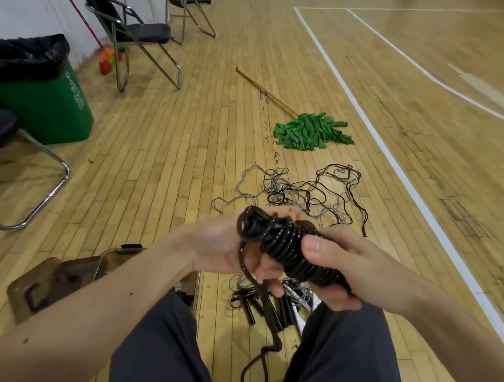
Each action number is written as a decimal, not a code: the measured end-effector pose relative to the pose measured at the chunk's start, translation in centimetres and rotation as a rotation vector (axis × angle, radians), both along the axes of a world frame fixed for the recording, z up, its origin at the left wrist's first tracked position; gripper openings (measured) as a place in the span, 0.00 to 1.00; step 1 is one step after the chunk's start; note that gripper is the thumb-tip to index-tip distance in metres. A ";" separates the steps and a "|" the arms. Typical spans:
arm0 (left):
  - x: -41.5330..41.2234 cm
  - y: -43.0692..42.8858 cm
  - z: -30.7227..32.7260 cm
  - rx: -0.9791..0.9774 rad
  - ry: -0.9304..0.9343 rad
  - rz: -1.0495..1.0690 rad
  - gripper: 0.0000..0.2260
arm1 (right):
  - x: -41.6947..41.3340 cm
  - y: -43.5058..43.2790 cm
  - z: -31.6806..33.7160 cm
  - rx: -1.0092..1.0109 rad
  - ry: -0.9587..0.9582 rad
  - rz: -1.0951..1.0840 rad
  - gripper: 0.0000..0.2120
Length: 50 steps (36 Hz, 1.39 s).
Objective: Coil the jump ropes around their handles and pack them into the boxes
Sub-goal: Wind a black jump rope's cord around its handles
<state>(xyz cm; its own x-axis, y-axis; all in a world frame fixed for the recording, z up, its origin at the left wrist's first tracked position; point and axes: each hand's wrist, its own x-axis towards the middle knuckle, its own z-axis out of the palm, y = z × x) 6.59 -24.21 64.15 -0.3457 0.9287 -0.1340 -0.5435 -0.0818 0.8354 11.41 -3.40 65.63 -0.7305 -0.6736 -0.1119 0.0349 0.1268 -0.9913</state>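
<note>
Coiled jump rope (284, 249) was held between both hands, above the lap. Right hand (349, 269): thumb pressed onto the coils, fingers curled beneath them. Left hand (220, 244): fingers curled round the bundle's other end. Loose tail (272, 323) hung below the fingers, ending in a loop between the knees. Tangled ropes (305, 195) lay on the floor beyond the fingertips. Spare handles (247, 306) lay beneath the fingers.
</note>
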 end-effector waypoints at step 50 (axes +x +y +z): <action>1.1 -0.6 0.7 -0.612 2.062 0.065 0.21 | -0.3 -1.6 -3.9 0.814 -0.218 -0.022 0.33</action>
